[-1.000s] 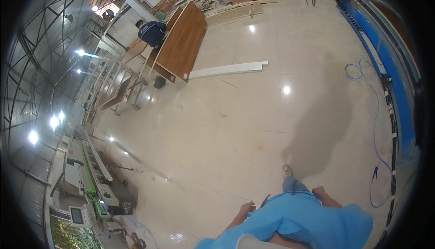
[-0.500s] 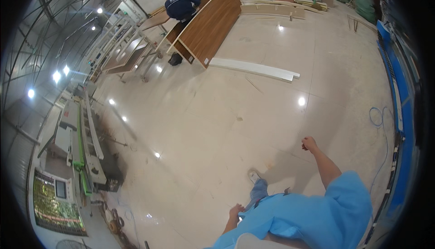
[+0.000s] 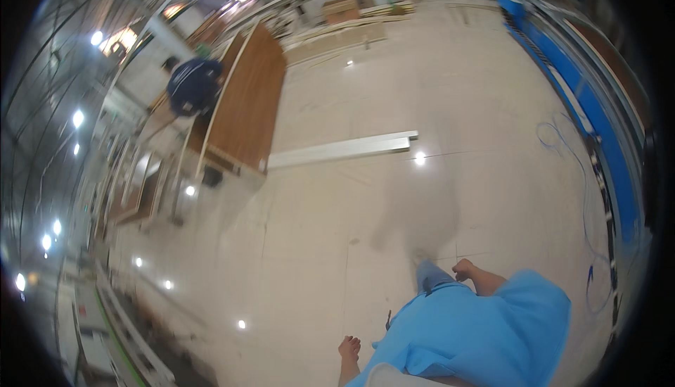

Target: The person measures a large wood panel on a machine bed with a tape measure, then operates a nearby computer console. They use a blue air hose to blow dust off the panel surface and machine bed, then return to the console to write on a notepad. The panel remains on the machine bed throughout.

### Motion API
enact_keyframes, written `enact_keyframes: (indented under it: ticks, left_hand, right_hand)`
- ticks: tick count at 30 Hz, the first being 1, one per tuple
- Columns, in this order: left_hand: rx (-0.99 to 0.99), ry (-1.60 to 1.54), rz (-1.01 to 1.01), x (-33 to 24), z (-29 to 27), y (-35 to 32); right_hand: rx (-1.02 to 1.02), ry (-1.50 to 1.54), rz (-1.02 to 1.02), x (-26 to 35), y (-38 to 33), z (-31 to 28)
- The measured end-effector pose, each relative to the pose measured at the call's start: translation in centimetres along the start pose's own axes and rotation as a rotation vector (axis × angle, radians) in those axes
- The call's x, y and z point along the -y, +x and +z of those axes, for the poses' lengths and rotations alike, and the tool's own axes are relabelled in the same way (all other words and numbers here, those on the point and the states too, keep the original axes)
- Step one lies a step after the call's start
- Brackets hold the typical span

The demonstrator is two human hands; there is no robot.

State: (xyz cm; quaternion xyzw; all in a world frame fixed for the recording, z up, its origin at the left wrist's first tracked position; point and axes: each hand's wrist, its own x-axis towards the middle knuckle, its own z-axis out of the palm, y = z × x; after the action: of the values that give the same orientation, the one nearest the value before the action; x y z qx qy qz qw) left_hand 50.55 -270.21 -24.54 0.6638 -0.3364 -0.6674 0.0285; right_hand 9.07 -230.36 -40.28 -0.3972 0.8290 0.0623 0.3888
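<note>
My left hand (image 3: 349, 347) hangs low beside my blue shirt (image 3: 464, 331), its fingers loosely curled with nothing seen in them. Further to the right and forward, my right hand (image 3: 464, 269) is also curled closed, and no object shows in it. Both hands are over the shiny beige floor (image 3: 316, 246) and touch nothing. One jeans leg (image 3: 432, 276) is stretched forward, its shoe blurred. Ahead lie long pale metal-like bars (image 3: 344, 149) on the floor, well out of reach of either hand.
A large brown wooden cabinet frame (image 3: 246, 98) stands ahead left, with a person in dark blue (image 3: 193, 86) bent behind it. Long blue machinery (image 3: 569, 84) lines the right side, near a loose blue hose (image 3: 587, 197). A green-edged machine (image 3: 112, 338) stands at lower left.
The view has swung to the right and moved forward, so the cabinet and bars sit further left. My right hand has dropped back closer to my body. My leg has stepped forward.
</note>
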Motion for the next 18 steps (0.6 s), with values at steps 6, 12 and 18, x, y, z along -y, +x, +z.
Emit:
enact_keyframes:
  ticks: [6, 12, 18]
  left_hand:
    - [0.058, 0.093, 0.085, -16.0, 11.0, 7.4]
    - [0.254, 0.224, 0.099, -27.1, 23.4, 10.5]
    - [0.286, 0.158, 0.183, -33.9, 29.5, 12.2]
  right_hand:
    - [0.091, 0.663, 0.279, -4.7, 8.8, -5.8]
    - [-0.173, 0.112, 0.073, -5.1, 17.9, -23.0]
    - [-0.248, 0.838, 0.216, -2.2, 23.8, -40.4]
